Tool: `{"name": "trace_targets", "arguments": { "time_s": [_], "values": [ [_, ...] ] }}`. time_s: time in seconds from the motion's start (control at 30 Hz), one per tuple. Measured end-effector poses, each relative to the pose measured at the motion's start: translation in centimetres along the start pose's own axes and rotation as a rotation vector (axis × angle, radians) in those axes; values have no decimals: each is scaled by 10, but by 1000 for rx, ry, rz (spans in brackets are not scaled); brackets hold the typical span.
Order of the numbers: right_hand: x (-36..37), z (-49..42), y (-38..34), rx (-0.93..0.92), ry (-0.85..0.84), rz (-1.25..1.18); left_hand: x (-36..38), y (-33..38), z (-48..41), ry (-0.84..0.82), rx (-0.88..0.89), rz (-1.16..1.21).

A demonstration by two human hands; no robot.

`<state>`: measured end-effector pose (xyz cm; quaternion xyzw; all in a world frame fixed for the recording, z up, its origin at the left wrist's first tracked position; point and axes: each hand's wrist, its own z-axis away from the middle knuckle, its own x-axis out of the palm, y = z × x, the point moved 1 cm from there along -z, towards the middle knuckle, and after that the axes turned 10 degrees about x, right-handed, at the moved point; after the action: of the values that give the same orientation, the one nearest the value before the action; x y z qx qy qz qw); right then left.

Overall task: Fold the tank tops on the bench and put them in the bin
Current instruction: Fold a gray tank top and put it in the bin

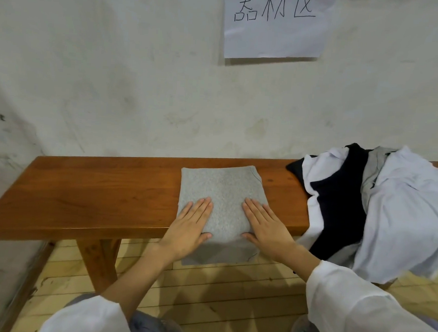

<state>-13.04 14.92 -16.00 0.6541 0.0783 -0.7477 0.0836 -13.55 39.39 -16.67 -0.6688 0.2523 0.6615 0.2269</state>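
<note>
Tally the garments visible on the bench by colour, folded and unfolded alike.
Grey: 2, the folded grey tank top under the left hand and right hand, and a loose grey piece.
Black: 1, the black piece.
White: 2 as far as overlap shows, the left white piece and right white piece.
Total: 5.

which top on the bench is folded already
The grey top under the left hand and right hand, a flat rectangle; the others lie crumpled in a heap.

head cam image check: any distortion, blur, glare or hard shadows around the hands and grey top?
Head view: wide-angle bends the bench edges; light is soft, no glare; only faint shadow under the left hand and right hand on the grey top; detail slightly soft throughout.
</note>
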Motion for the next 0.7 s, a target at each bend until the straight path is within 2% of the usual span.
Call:
{"name": "trace_targets", "arguments": {
  "time_s": [0.17, 0.23, 0.37, 0.47, 0.7],
  "values": [
    [-4, -2, -1, -29, 38, -54, -5, 4, 0, -12, -32, -17],
    [-6, -2, 0, -52, 103, -90, -7, 5, 1, -19, -23, -5],
    [-24, 7, -3, -76, 70, -159, -17, 7, 7, -7, -20, 107],
    [-45, 16, -4, -39, -14, -274, -38, 5, 12, 97, -60, 294],
    [-103, 21, -1, 81, -71, -465, -115, 0, 16, 347, -278, 531]
  ]
}}
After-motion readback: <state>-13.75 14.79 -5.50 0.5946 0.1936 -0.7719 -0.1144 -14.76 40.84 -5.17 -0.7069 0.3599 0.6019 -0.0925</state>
